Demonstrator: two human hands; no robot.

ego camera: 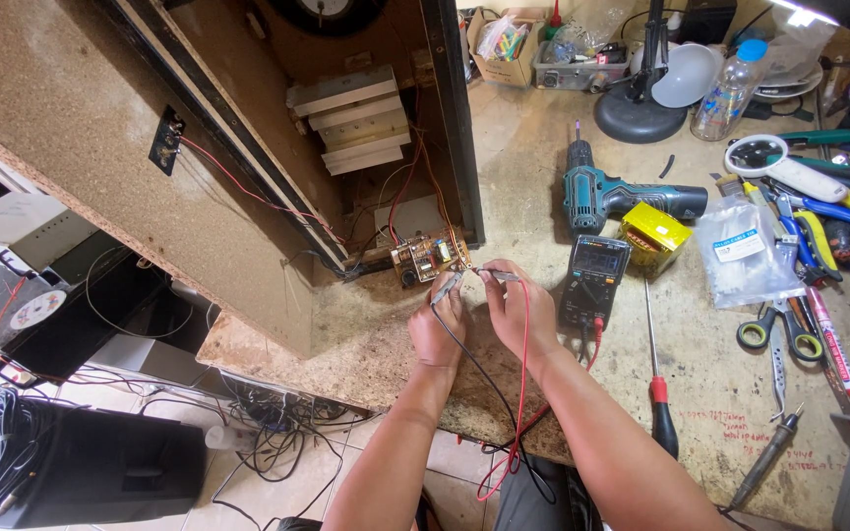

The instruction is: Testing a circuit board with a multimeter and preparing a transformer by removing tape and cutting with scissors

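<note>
Two bare forearms in view, no sleeves anywhere up to the frame edge. Left hand (437,329) and right hand (521,315): no gloves, no rings visible, no watch. Just behind the left hand, a thin line circles the wrist; cannot tell if it's a band or a crease. Well behind both hands, dark grey clothing shows between the arms, likely trousers or shorts.

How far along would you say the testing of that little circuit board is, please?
Done: the wooden cabinet is open, the circuit board lies out on the bench on its wires, and the meter has its leads plugged in. In hand: the left hand and right hand each hold a probe at the board's edge. Left: the board is still outside the cabinet; the meter reading is too small to tell.
</note>
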